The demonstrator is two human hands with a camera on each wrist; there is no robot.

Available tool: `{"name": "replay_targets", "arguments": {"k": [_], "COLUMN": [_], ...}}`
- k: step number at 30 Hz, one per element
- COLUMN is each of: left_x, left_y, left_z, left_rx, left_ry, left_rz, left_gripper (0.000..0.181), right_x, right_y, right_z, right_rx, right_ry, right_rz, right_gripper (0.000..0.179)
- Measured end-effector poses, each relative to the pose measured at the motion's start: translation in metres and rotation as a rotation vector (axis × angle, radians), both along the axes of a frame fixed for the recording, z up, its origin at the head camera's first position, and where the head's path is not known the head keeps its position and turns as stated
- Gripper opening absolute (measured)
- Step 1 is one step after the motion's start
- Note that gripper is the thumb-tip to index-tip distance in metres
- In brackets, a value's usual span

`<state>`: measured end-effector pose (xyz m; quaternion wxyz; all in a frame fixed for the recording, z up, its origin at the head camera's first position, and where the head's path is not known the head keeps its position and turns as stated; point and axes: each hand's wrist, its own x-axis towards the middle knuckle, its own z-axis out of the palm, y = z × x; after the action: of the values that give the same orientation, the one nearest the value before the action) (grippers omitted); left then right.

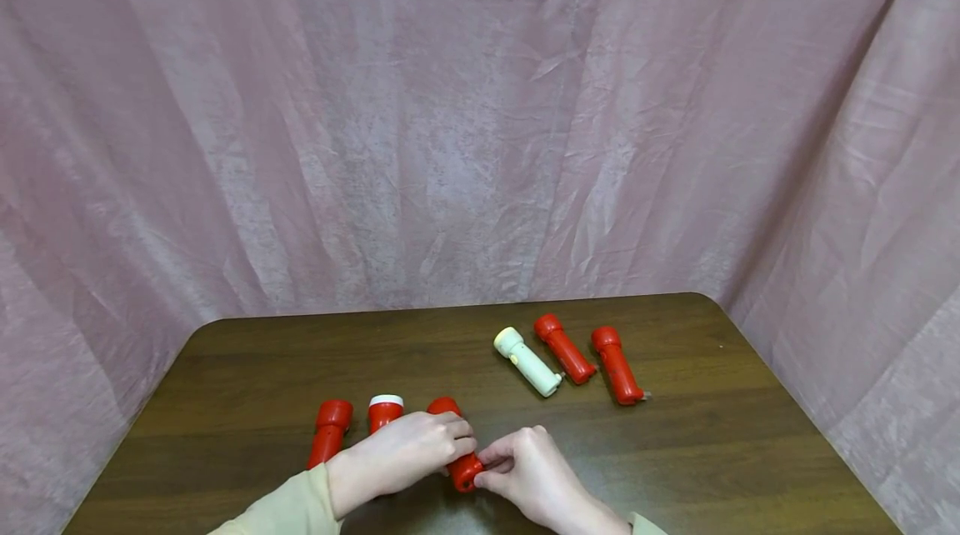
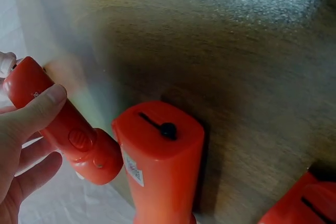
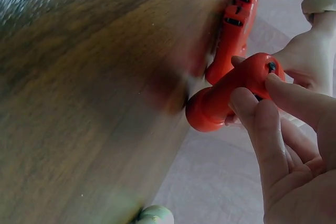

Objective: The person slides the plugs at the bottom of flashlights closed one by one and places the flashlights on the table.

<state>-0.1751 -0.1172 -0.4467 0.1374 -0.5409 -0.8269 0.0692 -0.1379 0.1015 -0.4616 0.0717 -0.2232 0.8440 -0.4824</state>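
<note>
Flashlight (image 1: pixel 465 470), probably light, stiff and slick, suited a barrel hold: left grip (image 1: pixel 423 442) clasped it there, right grip (image 1: pixel 536 472) pinched its tail.

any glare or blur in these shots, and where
Left wrist view: bright glare on the table at upper right; right wrist view: glare at upper left, a smeared reddish reflection beside the held flashlight; head view: pale sheen on the curtain.
</note>
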Motion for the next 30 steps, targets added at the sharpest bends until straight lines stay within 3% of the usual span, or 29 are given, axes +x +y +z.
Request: {"name": "replay_targets", "arguments": {"k": [9, 19, 26, 30], "left_x": [-0.003, -0.005, -0.005, -0.007], "left_y": [-0.001, -0.002, -0.003, -0.006], "left_z": [-0.007, -0.015, -0.017, -0.016], "left_rx": [-0.006, -0.036, -0.042, -0.03], "left_ry": [0.052, 0.117, 0.111, 0.054], "left_rz": [-0.007, -0.034, -0.017, -0.016], "left_gripper": [0.023, 0.021, 0.022, 0.027], "right_x": [-0.003, -0.004, -0.002, -0.002], "right_y": [-0.004, -0.012, -0.016, -0.017], "right_z": [-0.006, -0.013, -0.014, -0.014], "right_rx": [0.092, 0.239, 0.282, 0.28], "right_ry": [0.094, 0.205, 0.242, 0.247], "right_rz": [-0.005, 0.012, 0.011, 0.009], "right_gripper": [0.003, 0.012, 0.009, 0.008]}}
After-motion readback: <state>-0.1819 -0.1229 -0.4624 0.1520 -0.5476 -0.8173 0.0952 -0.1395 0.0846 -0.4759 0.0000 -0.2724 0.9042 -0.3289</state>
